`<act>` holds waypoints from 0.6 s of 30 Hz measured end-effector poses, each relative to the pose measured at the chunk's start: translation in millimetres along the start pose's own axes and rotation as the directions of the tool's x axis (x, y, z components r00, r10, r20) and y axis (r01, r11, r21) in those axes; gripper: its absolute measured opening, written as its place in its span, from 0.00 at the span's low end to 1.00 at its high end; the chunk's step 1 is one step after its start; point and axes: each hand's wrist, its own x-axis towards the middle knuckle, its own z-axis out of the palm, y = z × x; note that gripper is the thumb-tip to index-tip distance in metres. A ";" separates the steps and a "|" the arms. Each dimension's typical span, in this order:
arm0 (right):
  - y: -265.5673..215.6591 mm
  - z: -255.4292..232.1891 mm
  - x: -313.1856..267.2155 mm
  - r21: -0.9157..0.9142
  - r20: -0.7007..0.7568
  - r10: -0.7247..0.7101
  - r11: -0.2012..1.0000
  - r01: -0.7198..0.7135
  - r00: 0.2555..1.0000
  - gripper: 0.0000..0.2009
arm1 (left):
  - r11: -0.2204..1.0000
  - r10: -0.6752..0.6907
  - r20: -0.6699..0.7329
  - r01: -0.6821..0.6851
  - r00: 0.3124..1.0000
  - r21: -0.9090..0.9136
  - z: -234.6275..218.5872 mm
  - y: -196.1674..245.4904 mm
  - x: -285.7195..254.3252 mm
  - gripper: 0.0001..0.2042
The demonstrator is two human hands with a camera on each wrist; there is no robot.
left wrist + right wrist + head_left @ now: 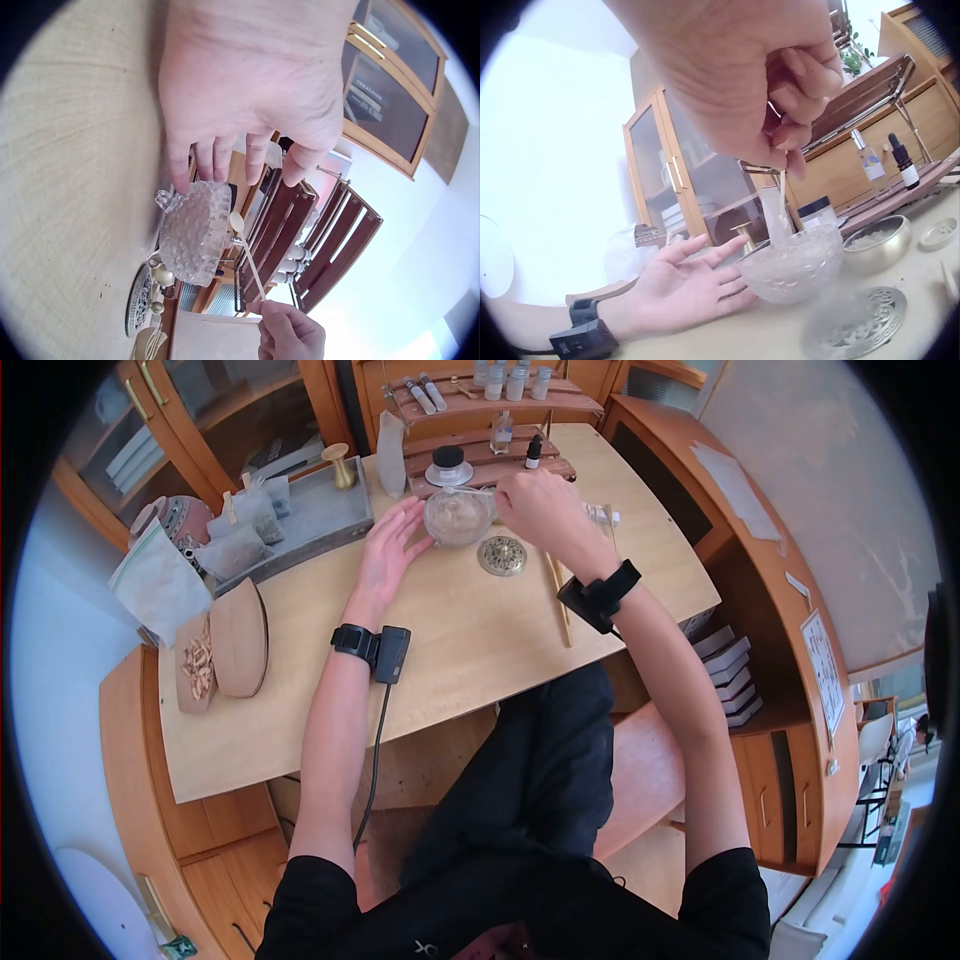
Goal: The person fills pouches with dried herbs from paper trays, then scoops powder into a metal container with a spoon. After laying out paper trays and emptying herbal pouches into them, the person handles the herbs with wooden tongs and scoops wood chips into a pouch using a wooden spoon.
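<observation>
My right hand [545, 510] pinches the thin handle of a small pale spoon [251, 259], its round end over the rim of a cut-glass bowl [458, 525]. Pale beige material shows inside this bowl. Beside it, on the left, my left hand [390, 550] stands with fingers extended, fingertips right at the glass; the right wrist view shows its palm turned toward the bowl. A pierced metal lid [501, 556] lies on the table just in front of the bowl. Behind that lid, a small brass bowl [881, 244] holds whitish grains.
A lidded jar [449, 466], glass bottle [501, 435] and dropper bottle [533, 452] stand at the back by a wooden rack [490, 405]. Left are a grey tray [330, 510] with bags and a wooden container [240, 640]. Thin sticks [560, 600] lie at right.
</observation>
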 end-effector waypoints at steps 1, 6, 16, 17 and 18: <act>-4.9 0.0 -3.0 0.007 -0.010 -0.023 1.000 0.023 1.000 0.09 | 1.000 -0.001 0.000 0.001 1.000 0.005 1.2 0.5 0.3 0.24; -25.4 11.0 -13.0 -0.100 0.005 -0.086 0.991 0.086 0.996 0.06 | 1.000 0.004 0.008 -0.004 1.000 -0.002 -1.5 -1.4 1.9 0.24; -19.4 16.3 -15.0 -0.001 -0.005 -0.028 1.000 0.028 1.000 0.06 | 1.000 -0.004 -0.002 0.004 1.000 -0.010 -4.8 -3.5 4.4 0.23; -19.6 16.0 -16.0 -0.001 -0.007 -0.026 1.000 0.026 1.000 0.06 | 1.000 -0.005 0.001 0.005 1.000 -0.009 -4.6 -3.5 5.0 0.23; -21.0 16.2 -17.8 -0.020 0.018 -0.055 0.998 0.056 0.998 0.07 | 1.000 -0.001 0.003 0.001 1.000 -0.009 -4.3 -3.6 4.9 0.23</act>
